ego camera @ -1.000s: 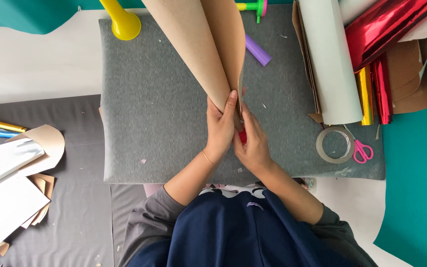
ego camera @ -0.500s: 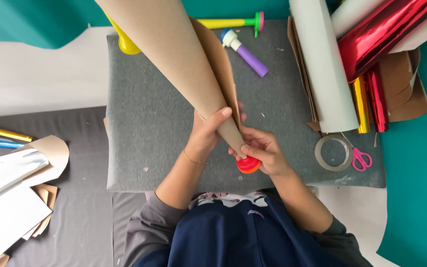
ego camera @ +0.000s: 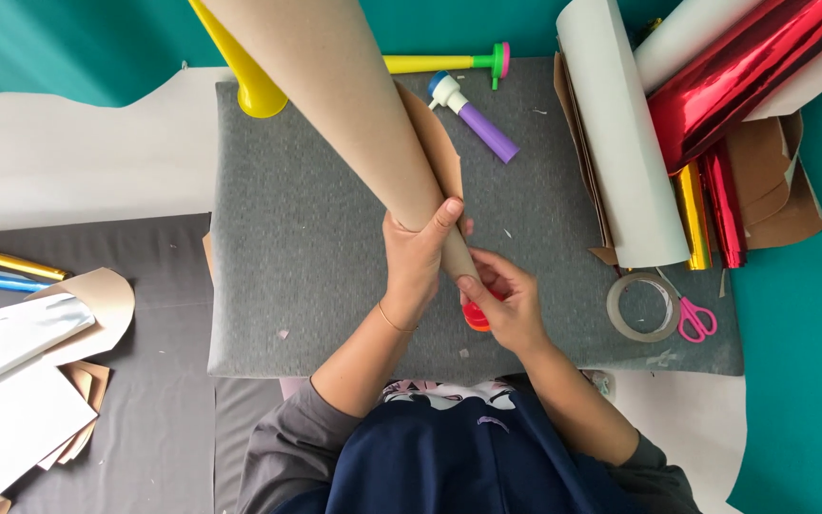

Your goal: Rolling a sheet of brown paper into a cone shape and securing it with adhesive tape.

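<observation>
Left hand (ego camera: 418,255) now clamps your rolled brown paper cone (ego camera: 354,105) near its tip. Right hand (ego camera: 506,305) has dropped below, pinching the tip against a small red round piece (ego camera: 475,317); cone swung leftward.

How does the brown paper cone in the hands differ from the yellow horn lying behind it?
The brown paper cone is dull, far bigger, and gripped near its narrow tip by the left hand; the yellow horn is glossy, smaller, and lies untouched on the grey pad. Both widen from a narrow end.
</observation>
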